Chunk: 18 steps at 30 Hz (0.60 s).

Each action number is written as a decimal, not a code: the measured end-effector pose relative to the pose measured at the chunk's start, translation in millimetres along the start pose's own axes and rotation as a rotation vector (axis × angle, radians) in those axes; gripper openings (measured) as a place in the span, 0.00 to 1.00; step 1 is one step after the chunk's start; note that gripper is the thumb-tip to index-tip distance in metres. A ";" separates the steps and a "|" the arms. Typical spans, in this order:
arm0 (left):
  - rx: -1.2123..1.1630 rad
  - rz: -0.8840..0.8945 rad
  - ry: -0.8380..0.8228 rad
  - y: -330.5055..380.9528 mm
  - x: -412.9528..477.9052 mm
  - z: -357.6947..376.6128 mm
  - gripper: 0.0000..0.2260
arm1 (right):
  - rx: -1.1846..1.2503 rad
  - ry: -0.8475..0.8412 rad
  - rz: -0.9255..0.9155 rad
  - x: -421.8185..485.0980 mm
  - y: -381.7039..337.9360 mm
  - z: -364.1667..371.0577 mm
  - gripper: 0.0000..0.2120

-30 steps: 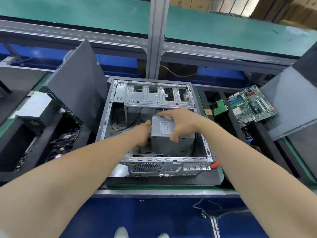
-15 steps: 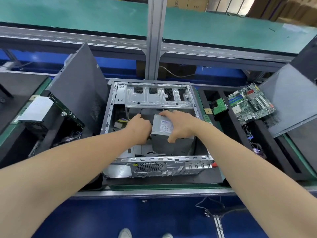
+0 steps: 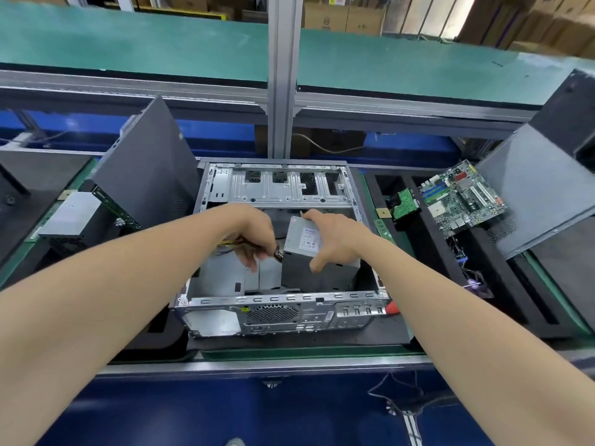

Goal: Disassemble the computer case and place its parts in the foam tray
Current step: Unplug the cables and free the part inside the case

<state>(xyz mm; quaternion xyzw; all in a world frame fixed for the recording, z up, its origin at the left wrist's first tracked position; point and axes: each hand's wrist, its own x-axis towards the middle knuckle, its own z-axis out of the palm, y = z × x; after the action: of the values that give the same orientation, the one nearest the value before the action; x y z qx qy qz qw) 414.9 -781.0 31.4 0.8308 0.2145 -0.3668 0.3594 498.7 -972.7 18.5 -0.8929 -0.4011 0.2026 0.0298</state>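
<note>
One power supply (image 3: 309, 249) sits tilted inside the one open computer case (image 3: 280, 304), mid-surface. The right hand (image 3: 335, 239) is clasped over its top, and the left hand (image 3: 254, 236) is pinched on its cables (image 3: 230, 244). If those wires snag on the frame, I reckon the unit jerks free or slips. One motherboard (image 3: 460, 201) and one green drive board (image 3: 404, 204) lie in the foam tray (image 3: 434, 246) to the right.

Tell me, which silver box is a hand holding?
The power supply inside the open case, held by the right hand; the other silver box sits far left, untouched.
</note>
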 end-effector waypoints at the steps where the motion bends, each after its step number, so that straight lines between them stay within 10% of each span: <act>1: -0.091 0.023 0.040 1.5 -2.0 -1.1 0.03 | 0.010 0.007 0.001 -1.1 -1.1 -0.8 0.59; 18: -0.257 0.270 0.052 65.9 -94.4 -63.0 0.09 | 0.302 0.333 0.056 -44.5 -16.8 -70.8 0.52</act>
<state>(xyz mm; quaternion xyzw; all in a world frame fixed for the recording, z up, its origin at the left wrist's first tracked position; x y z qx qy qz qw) 424.2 -785.0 162.2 0.8085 0.1553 -0.2633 0.5029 487.6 -986.0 102.0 -0.9102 -0.3306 0.1108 0.2234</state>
